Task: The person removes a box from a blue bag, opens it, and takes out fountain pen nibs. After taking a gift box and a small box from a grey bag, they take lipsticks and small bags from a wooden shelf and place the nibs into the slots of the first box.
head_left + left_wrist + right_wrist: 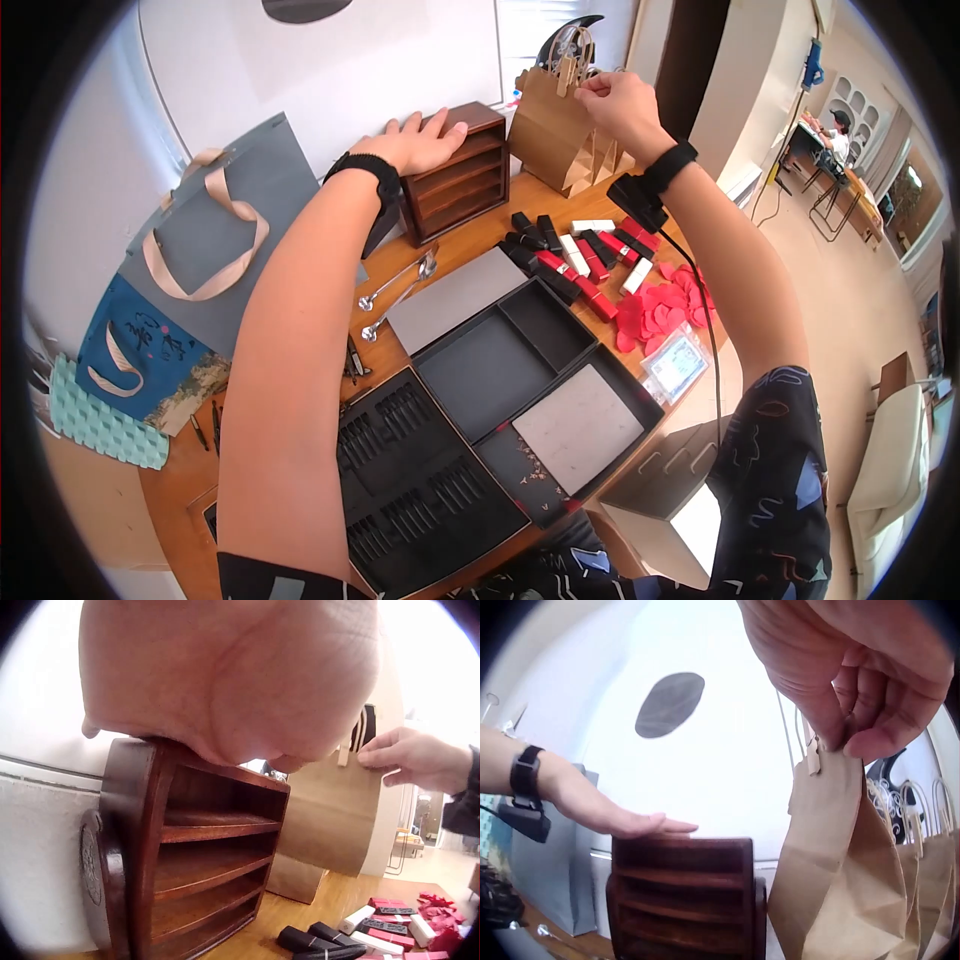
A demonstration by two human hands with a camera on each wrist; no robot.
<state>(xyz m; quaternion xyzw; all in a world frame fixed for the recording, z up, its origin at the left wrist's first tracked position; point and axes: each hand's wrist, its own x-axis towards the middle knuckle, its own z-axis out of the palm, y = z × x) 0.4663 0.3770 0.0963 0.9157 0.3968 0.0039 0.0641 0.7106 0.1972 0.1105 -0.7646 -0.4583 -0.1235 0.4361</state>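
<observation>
A small dark wooden shelf unit [462, 190] stands upright at the back of the table, its shelves bare in the left wrist view. My left hand [415, 145] rests on its top with the fingers spread. Just to the right is a brown paper bag [550, 130] with twisted handles. My right hand [622, 105] pinches the bag's top edge between thumb and fingers, as the right wrist view also shows at the paper bag [825, 847]. More brown bags [934, 877] stand behind and beside it.
Lipstick-like tubes [590, 255] and red petals [665, 305] lie right of centre. Black trays [480, 360] fill the front. Spoons [385, 295] lie left of them. A grey gift bag [225, 240] stands left. Across the room, a person sits.
</observation>
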